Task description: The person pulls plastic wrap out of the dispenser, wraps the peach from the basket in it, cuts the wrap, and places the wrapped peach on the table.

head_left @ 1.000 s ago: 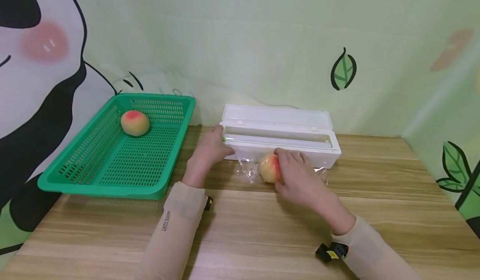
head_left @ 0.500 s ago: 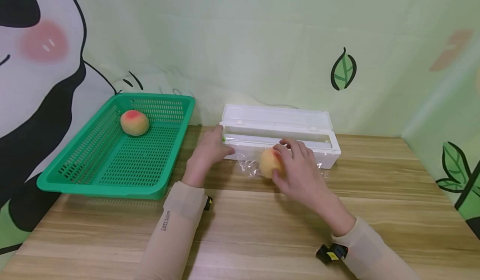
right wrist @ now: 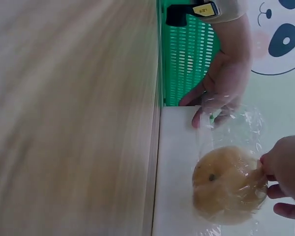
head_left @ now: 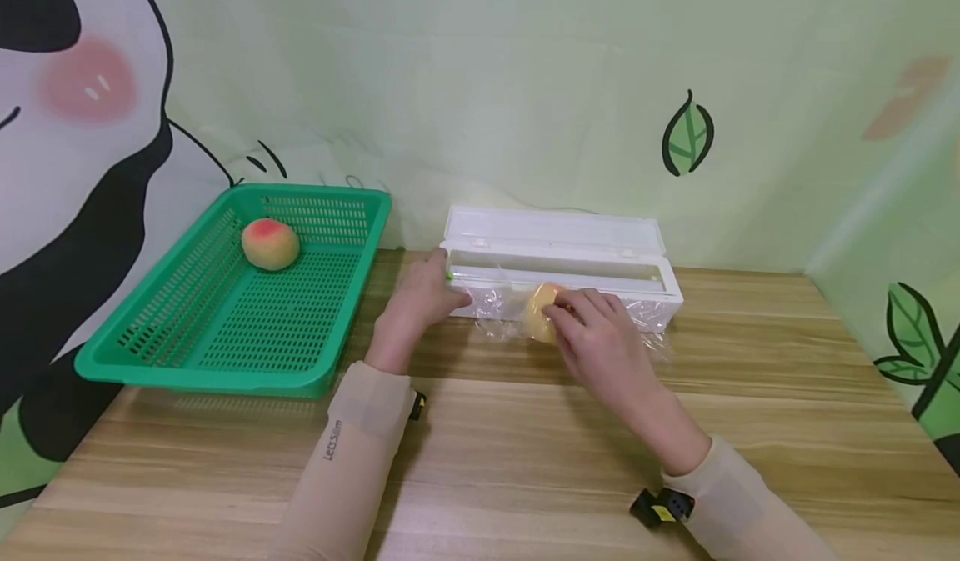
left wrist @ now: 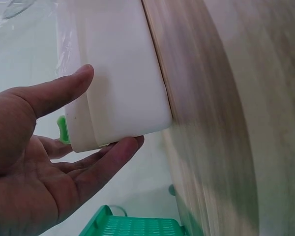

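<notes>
My left hand [head_left: 422, 294] grips the left end of a white cling film dispenser [left wrist: 120, 73], thumb on its front and fingers round the end beside a green tab [left wrist: 63, 129]. The dispenser's lid stands open, with the roll lying inside. A yellow-red peach [right wrist: 228, 184] is at the dispenser's front, covered by clear cling film [right wrist: 246, 125] that spreads to both sides. My right hand [head_left: 603, 340] is at the peach's right side, thumb and forefinger pinching the film there. Part of the peach is hidden behind that hand in the head view.
To the left stands a green slotted basket [head_left: 202, 383] with another peach [head_left: 270, 245] in it. A printed panda and leaf backdrop [head_left: 525, 111] rises behind the wooden table [head_left: 510, 478].
The peach has moved up and back against the dispenser with film now over it. My right hand has loosened from round the peach and pinches at the film. My left hand stays put.
</notes>
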A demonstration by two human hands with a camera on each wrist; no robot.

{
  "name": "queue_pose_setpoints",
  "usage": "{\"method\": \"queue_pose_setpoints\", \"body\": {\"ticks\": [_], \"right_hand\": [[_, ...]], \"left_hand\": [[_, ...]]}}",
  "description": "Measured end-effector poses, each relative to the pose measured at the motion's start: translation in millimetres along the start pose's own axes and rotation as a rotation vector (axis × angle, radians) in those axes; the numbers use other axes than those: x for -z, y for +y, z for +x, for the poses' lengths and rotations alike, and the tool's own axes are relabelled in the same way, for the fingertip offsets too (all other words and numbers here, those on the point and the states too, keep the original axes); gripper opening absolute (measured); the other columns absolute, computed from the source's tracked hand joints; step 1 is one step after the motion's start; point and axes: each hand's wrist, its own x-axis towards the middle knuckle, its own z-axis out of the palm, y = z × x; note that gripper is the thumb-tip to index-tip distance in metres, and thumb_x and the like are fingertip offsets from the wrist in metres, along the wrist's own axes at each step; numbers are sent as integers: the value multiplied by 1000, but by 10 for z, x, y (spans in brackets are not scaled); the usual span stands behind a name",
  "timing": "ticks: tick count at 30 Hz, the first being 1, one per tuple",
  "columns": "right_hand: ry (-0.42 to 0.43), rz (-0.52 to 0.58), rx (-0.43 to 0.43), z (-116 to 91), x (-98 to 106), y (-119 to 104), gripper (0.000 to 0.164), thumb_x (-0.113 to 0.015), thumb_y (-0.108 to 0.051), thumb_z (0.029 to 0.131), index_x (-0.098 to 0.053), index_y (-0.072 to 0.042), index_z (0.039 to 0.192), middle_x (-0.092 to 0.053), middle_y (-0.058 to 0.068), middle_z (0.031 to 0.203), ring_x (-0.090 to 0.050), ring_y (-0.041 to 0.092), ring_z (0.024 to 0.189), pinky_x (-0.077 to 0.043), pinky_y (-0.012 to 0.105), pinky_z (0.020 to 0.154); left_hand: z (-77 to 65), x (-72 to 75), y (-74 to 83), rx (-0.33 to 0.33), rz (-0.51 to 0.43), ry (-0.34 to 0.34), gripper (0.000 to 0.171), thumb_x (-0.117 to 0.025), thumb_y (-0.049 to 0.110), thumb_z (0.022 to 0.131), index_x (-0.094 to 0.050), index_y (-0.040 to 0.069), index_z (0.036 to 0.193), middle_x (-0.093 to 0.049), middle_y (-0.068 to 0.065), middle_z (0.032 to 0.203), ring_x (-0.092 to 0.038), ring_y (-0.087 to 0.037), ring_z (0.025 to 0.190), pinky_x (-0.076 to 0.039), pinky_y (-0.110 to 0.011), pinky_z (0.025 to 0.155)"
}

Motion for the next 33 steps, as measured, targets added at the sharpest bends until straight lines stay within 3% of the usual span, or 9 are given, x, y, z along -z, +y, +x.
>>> {"method": "queue_pose_setpoints", "body": {"ticks": [3, 7, 10, 17, 22, 29, 33], "right_hand": [[-22, -4, 16, 4, 15, -17, 21, -74, -9, 83, -73, 1, 101, -64, 12, 102, -60, 30, 96, -44, 41, 86], [-92, -25, 22, 7, 43, -45, 40, -83, -18, 79, -70, 4, 109, -61, 15, 109, -57, 30, 102, -42, 39, 94], [-104, -46, -1, 7, 51, -46, 50, -87, -13, 73, -67, 5, 115, -59, 16, 115, -55, 31, 107, -40, 38, 97], [-47, -31, -44, 42, 77, -13, 55, -86, 0, 70, -60, 9, 118, -57, 20, 116, -55, 36, 107, -40, 40, 98], [-40, -39, -57, 68, 96, 31, 51, -80, 1, 74, -54, 9, 118, -57, 23, 117, -54, 39, 109, -38, 42, 100], [-54, -40, -86, 115, 116, 80, 39, -78, -5, 79, -61, 5, 113, -55, 20, 128, -51, 36, 120, -34, 39, 105], [-29, -56, -77, 159, 122, 104, 35, -76, -6, 80, -63, 3, 112, -53, 21, 128, -49, 38, 117, -34, 41, 103]], "left_hand": [[0, -3, 3, 0, -2, -2, 74, -79, 27, 83, -42, -6, 138, -58, -18, 120, -57, -28, 102, -47, -38, 86], [0, 0, 12, 3, -6, -10, 77, -79, 28, 84, -40, -6, 141, -55, -20, 126, -57, -30, 110, -47, -39, 89], [1, 0, 17, 10, -7, -11, 77, -79, 28, 84, -39, -6, 141, -55, -19, 126, -57, -28, 109, -47, -38, 88], [6, -16, 12, 13, -7, -5, 71, -79, 26, 84, -44, -5, 137, -57, -17, 121, -57, -25, 102, -48, -36, 85], [7, -23, 3, 2, -1, 13, 66, -80, 27, 83, -47, -5, 131, -58, -16, 114, -57, -26, 98, -48, -37, 83], [9, -23, -6, -6, 9, 18, 68, -81, 28, 82, -48, -6, 130, -59, -17, 115, -58, -29, 104, -47, -38, 86], [19, -23, -11, -9, 11, 16, 68, -81, 28, 82, -47, -6, 131, -59, -17, 115, -58, -29, 103, -47, -38, 86]]}}
